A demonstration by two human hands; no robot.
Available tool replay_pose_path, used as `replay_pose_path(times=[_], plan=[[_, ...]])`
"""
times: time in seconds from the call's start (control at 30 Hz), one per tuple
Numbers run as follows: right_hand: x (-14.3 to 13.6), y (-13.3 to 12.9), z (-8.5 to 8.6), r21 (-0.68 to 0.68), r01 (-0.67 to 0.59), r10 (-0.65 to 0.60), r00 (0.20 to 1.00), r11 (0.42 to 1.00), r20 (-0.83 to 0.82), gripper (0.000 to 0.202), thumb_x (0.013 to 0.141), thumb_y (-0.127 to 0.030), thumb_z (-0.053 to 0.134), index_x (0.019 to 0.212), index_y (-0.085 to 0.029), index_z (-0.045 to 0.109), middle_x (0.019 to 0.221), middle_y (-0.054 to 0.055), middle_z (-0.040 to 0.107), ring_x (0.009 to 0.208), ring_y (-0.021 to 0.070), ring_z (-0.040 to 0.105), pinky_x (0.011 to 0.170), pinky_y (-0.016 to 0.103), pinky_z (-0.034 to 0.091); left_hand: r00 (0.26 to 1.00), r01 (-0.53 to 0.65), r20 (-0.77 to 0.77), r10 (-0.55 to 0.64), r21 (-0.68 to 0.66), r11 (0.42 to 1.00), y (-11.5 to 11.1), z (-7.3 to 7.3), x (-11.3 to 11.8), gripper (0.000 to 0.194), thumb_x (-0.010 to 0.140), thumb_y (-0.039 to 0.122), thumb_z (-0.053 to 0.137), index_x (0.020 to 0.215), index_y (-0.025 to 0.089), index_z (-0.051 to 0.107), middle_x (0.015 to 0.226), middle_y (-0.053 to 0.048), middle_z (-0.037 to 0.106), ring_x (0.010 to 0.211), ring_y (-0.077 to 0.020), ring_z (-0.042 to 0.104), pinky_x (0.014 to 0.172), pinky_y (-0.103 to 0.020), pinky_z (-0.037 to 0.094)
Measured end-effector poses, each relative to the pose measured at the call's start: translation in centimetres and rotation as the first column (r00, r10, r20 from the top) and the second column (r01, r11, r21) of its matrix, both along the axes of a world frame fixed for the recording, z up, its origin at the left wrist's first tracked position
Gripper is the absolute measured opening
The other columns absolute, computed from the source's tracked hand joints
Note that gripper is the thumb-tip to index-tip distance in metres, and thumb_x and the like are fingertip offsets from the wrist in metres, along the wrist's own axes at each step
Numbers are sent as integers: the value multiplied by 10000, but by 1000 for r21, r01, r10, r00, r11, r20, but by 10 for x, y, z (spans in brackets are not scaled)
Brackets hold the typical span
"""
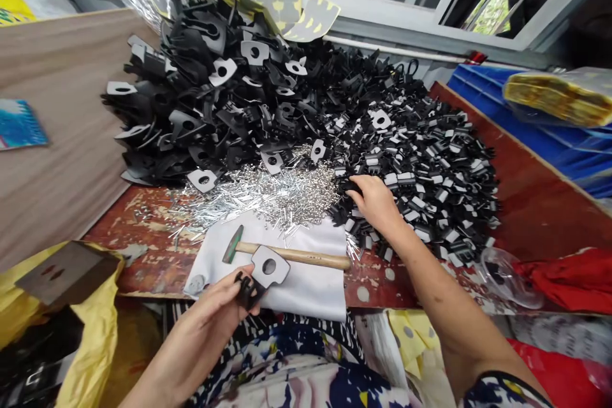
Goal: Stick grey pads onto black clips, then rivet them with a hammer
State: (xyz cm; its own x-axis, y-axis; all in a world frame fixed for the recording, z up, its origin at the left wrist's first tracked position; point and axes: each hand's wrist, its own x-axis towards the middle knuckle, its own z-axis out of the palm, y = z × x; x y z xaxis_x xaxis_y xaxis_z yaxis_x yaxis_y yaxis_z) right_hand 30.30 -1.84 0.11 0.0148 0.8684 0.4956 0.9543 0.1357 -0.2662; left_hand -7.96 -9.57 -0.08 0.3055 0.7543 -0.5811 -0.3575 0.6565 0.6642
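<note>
My left hand (222, 306) is closed around a black part with a grey plate (270, 266) that has a round hole, near the table's front edge. A hammer (296, 256) with a wooden handle and green head lies behind it on a pale cloth (310, 296). My right hand (373, 201) reaches to the left side of a heap of small black clips (421, 166); its thumb and fingertips are at the clips, and whether they grip one is too small to tell. Left of that hand, thin metal pins (268, 194) lie in a shiny pile.
A high heap of black plates with holes (205, 89) stands at the back left. Cardboard (62, 95) borders the left side. A clear plastic cup (509, 277) and red cloth (574, 280) are at the right; a yellow bag (100, 331) hangs at the lower left.
</note>
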Motion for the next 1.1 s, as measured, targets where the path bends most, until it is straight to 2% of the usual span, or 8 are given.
replay_pose_path(times=[0.13,0.27,0.37,0.43,0.53,0.73,0.93,1.1], plan=[[19,24,-7,-5,-15,15,999,1000,-43,254,920,-126,549,1039,-193,763,1058,99,769,990,261,701,943,419,562,997,42,-70,-42,4,999,-6,-3,0,494,639,430,963,1071,230,831,1125,-72,732,1051,-238,629,866,-295,542],[1,15,6,194,79,-60,993,978,-102,297,975,-163,480,1125,-200,734,1033,98,716,970,258,674,914,422,548,987,145,-98,-131,157,977,-5,-3,2,314,746,456,888,903,192,825,888,-39,621,772,-149,548,629,-226,491],[-47,-17,12,190,-169,167,986,967,26,341,979,-118,515,1271,-194,674,966,86,689,922,245,638,861,399,546,977,192,-141,-159,262,946,-2,-2,10,294,764,455,869,810,171,806,897,-29,532,721,-127,492,540,-213,468],[-89,-44,8,156,-393,388,920,906,60,438,980,-59,512,1394,-181,587,925,71,701,867,223,623,812,372,551,977,196,-138,-161,295,935,1,-2,18,292,746,444,880,791,167,798,991,-42,531,764,-138,522,572,-235,518],[-138,-73,-6,113,-521,528,848,846,-52,412,992,-75,523,1390,-167,574,984,86,722,899,225,625,800,376,559,985,173,-76,-157,321,931,3,-5,32,282,765,437,867,812,170,789,1044,-53,539,825,-157,558,635,-261,562],[-150,-74,-16,114,-332,350,902,936,-254,116,989,-219,644,1079,-253,710,937,29,755,886,220,680,1084,552,480,988,152,-24,-152,304,941,4,-9,41,291,792,431,850,806,157,751,948,-29,535,741,-119,537,629,-237,551],[-159,-77,-9,50,-372,366,865,927,-342,242,990,-142,519,1087,-291,684,911,6,749,879,215,698,1215,629,346,996,87,-7,-89,330,940,5,-7,43,309,785,443,854,846,155,760,956,-35,567,770,-132,549,666,-256,576],[-172,-79,-12,29,-347,331,864,937,-380,282,919,-99,516,1042,-282,692,891,2,751,847,216,699,1246,657,261,992,119,-5,-125,347,930,6,-9,43,307,814,447,827,873,149,779,978,-49,576,787,-147,581,649,-258,566]])
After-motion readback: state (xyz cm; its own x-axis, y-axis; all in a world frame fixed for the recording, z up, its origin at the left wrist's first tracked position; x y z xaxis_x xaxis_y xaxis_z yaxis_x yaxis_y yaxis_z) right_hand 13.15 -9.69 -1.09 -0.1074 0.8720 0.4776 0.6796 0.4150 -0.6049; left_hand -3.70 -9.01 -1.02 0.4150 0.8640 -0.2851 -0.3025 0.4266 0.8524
